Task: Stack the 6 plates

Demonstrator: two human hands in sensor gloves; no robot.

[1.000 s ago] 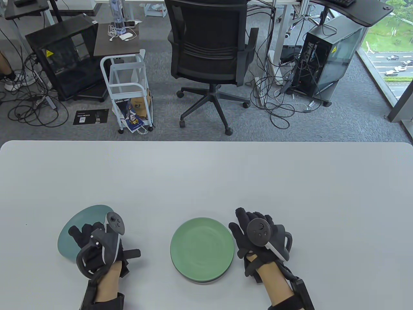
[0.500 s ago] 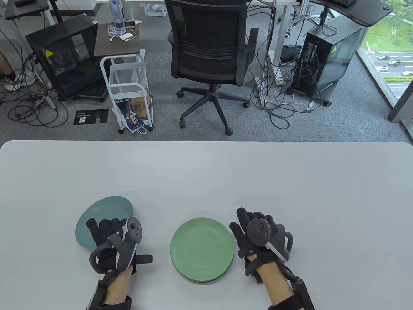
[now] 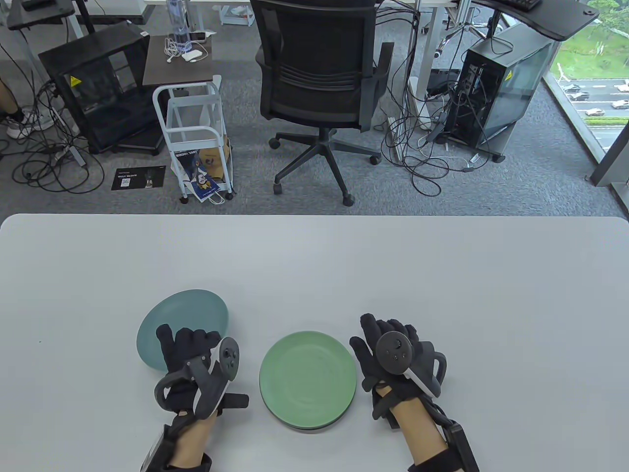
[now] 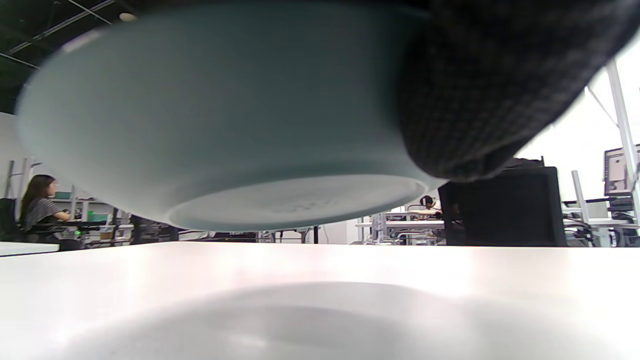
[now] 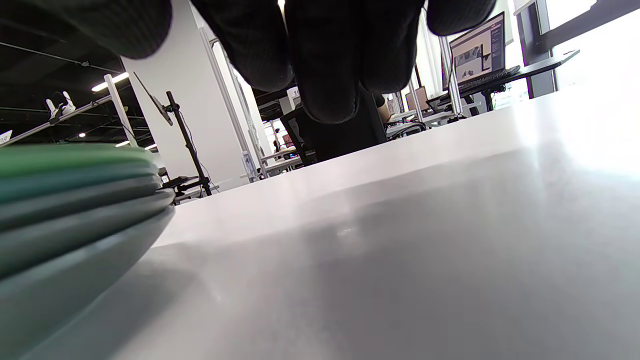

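- The left hand (image 3: pixel 194 366) grips the teal plate (image 3: pixel 184 319) by its near edge. The left wrist view shows the plate clear of the counter (image 3: pixel 314 265), which carries its shadow.
- The stack (image 3: pixel 308 378) lies just right of that hand; the right wrist view shows several nested rims.
- The right hand (image 3: pixel 393 359) rests flat beside the stack, fingers extended, holding nothing.
- Carry the plate level above the stack's rim, centre it, lower it, then release; a tilted drop could chip or shift the stack.
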